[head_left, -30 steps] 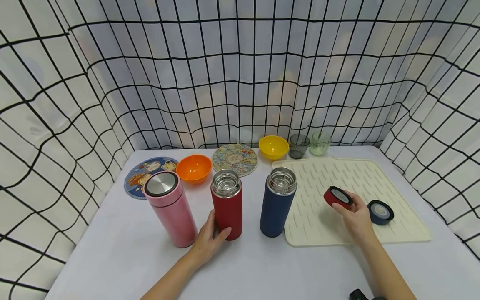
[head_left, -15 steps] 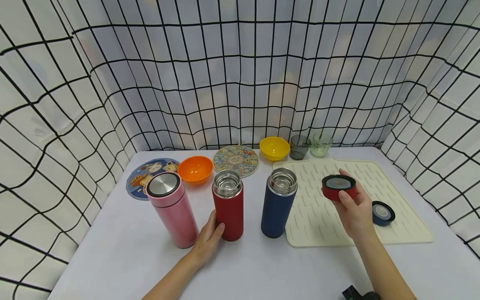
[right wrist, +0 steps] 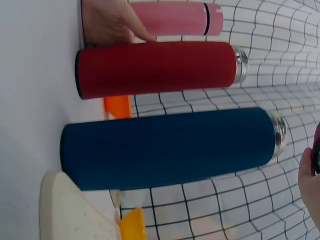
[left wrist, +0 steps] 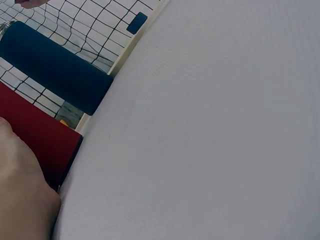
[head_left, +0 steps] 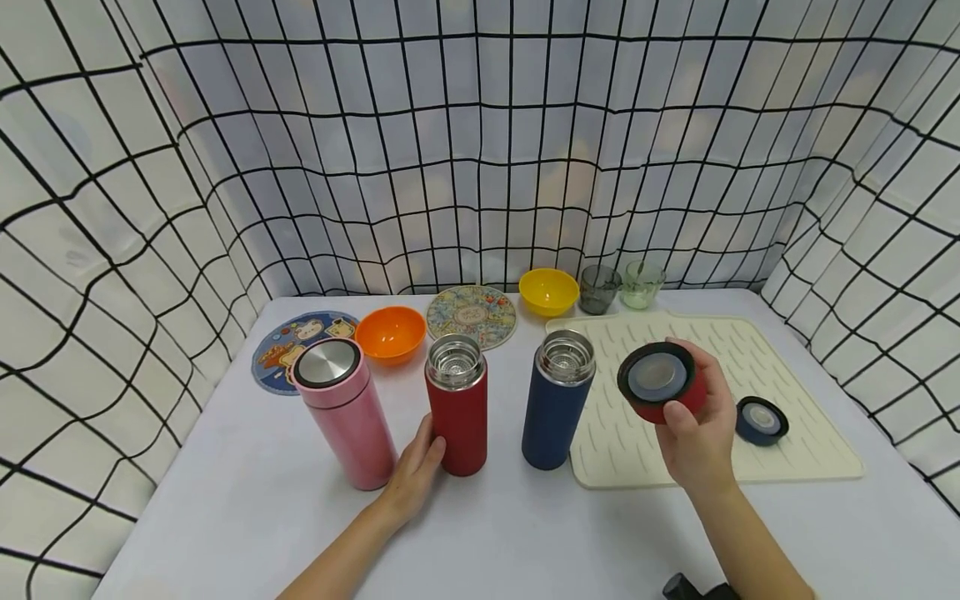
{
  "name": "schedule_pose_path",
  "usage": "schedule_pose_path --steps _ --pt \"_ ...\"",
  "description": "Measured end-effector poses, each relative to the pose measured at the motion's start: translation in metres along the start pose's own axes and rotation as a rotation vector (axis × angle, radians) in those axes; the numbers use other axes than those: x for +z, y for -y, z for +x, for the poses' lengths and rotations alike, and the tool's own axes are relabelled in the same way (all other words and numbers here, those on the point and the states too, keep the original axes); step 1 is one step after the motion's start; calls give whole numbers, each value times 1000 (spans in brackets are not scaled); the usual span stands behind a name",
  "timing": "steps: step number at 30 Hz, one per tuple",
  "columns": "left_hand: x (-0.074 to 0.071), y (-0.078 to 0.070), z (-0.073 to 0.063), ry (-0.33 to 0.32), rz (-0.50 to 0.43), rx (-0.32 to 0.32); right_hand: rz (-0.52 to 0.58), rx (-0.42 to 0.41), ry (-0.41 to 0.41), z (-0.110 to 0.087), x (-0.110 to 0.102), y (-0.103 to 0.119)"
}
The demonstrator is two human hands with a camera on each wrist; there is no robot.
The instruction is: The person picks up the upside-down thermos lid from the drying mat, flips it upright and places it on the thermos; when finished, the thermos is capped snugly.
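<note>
The red bottle point(head_left: 459, 425) and blue bottle point(head_left: 553, 417) stood lidless, the pink bottle point(head_left: 351, 429) capped. Raised at right, the red lid point(head_left: 656, 377) was pinched by the right hand point(head_left: 703, 429); the left hand point(head_left: 412, 473) touched its bottle, grip unclear.

Table point(head_left: 480, 542): we see white
Front: pink flask point(head_left: 348, 425), red flask point(head_left: 461, 417), blue flask point(head_left: 553, 417)
Back: blue mat point(head_left: 273, 357), orange bowl point(head_left: 390, 336), patterned mat point(head_left: 480, 315), yellow bowl point(head_left: 549, 293), two glasses point(head_left: 598, 292)
Right: cream mat point(head_left: 618, 450)
</note>
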State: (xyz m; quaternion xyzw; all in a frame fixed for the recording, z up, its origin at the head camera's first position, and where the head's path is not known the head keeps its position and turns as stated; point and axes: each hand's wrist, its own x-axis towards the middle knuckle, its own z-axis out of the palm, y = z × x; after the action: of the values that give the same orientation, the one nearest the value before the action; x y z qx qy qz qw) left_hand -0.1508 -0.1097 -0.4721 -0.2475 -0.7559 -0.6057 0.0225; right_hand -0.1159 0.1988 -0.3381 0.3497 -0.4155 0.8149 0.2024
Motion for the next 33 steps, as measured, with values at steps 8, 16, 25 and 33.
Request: schedule_pose_path --steps 8,16,25,33 --pt "-4 1 1 -1 17 9 -208 -13 204 2 29 -14" --pt "-4 4 1 -16 16 56 -493 -104 346 5 60 -38" --pt "-5 -5 1 7 24 26 -695 -213 453 16 90 -61" --pt "-6 -36 0 27 51 -16 -741 -235 346 25 97 -90"
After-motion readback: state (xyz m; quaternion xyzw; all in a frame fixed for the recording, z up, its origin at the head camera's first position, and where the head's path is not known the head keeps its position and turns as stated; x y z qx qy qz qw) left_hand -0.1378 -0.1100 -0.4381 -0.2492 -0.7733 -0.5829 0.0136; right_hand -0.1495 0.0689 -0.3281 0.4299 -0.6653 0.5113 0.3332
